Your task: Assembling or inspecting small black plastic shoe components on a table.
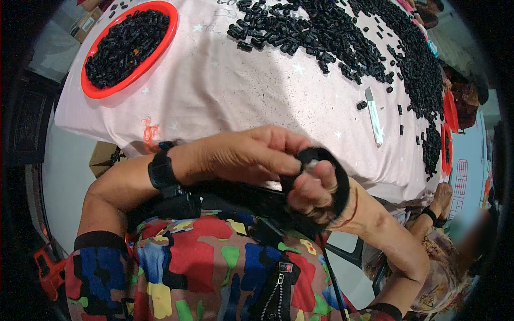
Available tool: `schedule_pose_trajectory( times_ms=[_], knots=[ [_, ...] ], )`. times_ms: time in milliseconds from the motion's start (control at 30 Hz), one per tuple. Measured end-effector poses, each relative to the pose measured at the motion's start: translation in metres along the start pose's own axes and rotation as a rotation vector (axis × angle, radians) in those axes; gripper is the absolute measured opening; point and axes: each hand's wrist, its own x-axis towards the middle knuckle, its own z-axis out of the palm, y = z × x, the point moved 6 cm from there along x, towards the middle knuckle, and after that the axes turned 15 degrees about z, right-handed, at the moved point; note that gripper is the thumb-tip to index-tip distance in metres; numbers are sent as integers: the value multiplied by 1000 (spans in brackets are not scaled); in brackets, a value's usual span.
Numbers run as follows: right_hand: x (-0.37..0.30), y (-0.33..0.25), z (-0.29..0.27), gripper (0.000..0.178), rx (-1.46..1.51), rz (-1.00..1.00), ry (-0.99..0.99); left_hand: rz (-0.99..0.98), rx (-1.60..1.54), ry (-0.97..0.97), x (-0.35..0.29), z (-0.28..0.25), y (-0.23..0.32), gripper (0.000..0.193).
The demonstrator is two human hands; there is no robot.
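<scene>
In front of my chest, both hands meet at a black band (342,187) that forms a loop. My left hand (257,152) comes from the left with thumb and fingers pinched on the loop's upper left edge. Through the loop comes my right hand (313,192), its fingers bunched together and slightly blurred. Whether those fingers hold anything is hidden. A black wrist strap (163,171) with a small device sits around my left wrist. Behind my hands, the table's pale pink cloth (225,101) bears many small black parts (305,32).
A red basin (85,85) full of black parts stands at the far left. On the right lie a light-coloured cutter knife (373,117) and a long heap of black parts (423,80). Another person's hand (441,200) rests near the right table edge, beside red trays (447,147).
</scene>
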Motion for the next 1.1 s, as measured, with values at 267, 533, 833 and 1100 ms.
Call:
schedule_pose_trajectory(
  times_ms=[267, 533, 833, 1100],
  knots=[
    [-20, 31, 9, 66, 1331, 1195, 4, 81, 142, -29, 35, -5, 28, 34],
    [-90, 61, 6, 31, 1109, 1530, 572, 102, 846, -127, 113, -7, 37, 29],
    [-119, 107, 12, 21, 1199, 1757, 737, 561, 1888, -475, 184, -15, 16, 19],
    [-116, 128, 25, 14, 1082, 1836, 653, 559, 2155, -373, 197, -29, 43, 14]
  ],
)
